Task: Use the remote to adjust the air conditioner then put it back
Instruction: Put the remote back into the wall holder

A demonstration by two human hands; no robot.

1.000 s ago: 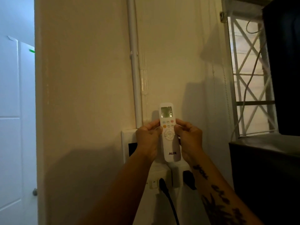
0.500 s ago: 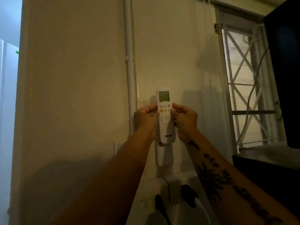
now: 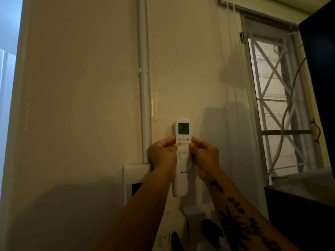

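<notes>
A slim white air conditioner remote [image 3: 183,153] stands upright against the cream wall, its small screen glowing green. My left hand [image 3: 162,154] pinches its left edge and my right hand [image 3: 204,157] pinches its right edge, both at the height of the buttons. The remote's lower end runs into a white wall holder [image 3: 179,189] fixed to the wall below my hands. I cannot tell how deep it sits. No air conditioner is in view.
A white conduit pipe [image 3: 144,87] runs down the wall to a white switch plate [image 3: 133,175]. Sockets with black plugs [image 3: 212,230] sit below. To the right are blind cords [image 3: 235,91], a barred window [image 3: 279,109] and a dark cabinet [image 3: 299,211].
Both hands have brought the remote down the wall from above the holder until its lower end meets the holder. The screen now glows greener.
</notes>
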